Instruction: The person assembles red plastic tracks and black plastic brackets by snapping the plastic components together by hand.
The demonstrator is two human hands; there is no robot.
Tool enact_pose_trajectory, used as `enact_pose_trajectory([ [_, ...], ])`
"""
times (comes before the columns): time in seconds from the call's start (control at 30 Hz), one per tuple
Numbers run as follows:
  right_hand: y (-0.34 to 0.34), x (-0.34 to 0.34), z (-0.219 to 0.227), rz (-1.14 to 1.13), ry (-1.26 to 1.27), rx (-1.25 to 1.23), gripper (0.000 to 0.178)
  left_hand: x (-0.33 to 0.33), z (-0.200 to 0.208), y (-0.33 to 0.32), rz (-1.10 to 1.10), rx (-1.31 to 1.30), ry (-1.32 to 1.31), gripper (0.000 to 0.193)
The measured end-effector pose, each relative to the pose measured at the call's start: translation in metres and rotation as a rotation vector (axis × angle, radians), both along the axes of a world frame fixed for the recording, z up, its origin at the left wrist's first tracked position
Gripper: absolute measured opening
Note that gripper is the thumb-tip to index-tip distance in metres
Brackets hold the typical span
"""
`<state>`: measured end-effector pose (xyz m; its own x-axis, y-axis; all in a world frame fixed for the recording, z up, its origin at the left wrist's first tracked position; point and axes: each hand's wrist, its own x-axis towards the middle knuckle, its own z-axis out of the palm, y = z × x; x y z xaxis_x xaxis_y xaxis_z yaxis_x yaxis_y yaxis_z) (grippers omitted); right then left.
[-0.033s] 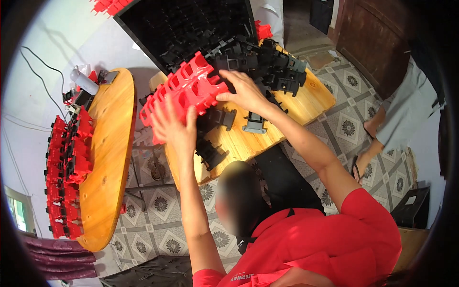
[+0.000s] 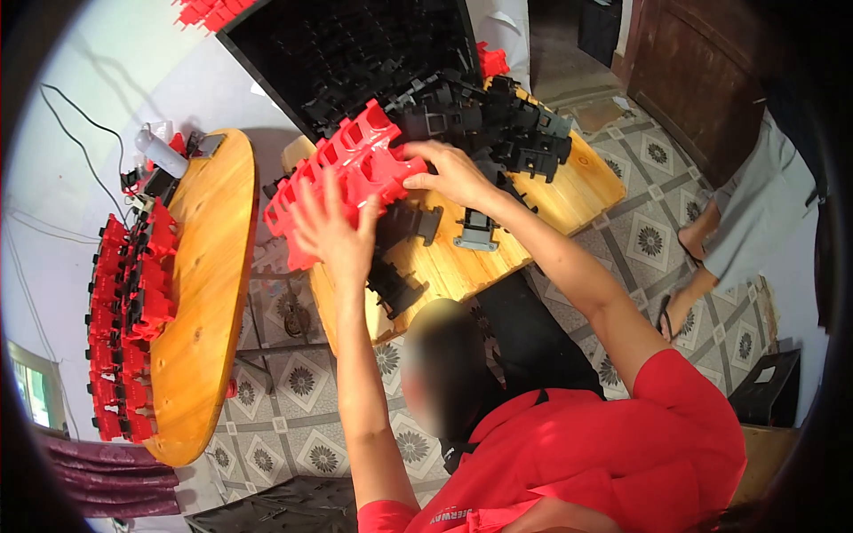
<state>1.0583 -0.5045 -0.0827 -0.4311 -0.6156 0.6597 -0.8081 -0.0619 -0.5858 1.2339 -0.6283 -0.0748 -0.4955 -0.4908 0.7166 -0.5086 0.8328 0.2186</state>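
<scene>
A long block of red moulded plastic pieces (image 2: pixel 360 169) with rectangular openings lies slanted above the near wooden table. My left hand (image 2: pixel 336 229) rests against its near side, fingers spread and slightly blurred. At the block's right end, my right hand (image 2: pixel 451 176) grips it between thumb and fingers. Beneath and beside it are loose black plastic brackets (image 2: pixel 538 158), heaped toward the table's back. One grey-black bracket (image 2: pixel 477 231) lies apart near the front edge, and another black bracket (image 2: pixel 395 289) is by my left wrist.
A large black tray (image 2: pixel 355 53) stands tilted behind the near table (image 2: pixel 444 271). On the left, rows of red and black assemblies (image 2: pixel 111 329) line a second wooden table (image 2: pixel 209 293), with a bottle (image 2: pixel 160 151) at its far end. Another person's legs (image 2: pixel 693 266) are at right.
My left hand has shifted slightly to the right along the red block. The right hand keeps its grip, and the whole view has moved a little.
</scene>
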Motion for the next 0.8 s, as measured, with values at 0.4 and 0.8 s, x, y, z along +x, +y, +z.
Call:
enact_pose_trajectory([
  [0.4, 0.092, -0.001, 0.067, 0.010, 0.284, -0.072, 0.022, -0.017, 0.038, 0.045, -0.657, 0.645, 0.395, 0.104],
  [0.8, 0.075, -0.045, -0.017, 0.118, 0.412, 0.454, 0.027, 0.063, -0.033, 0.114, -1.009, 1.653, 1.065, 0.104],
])
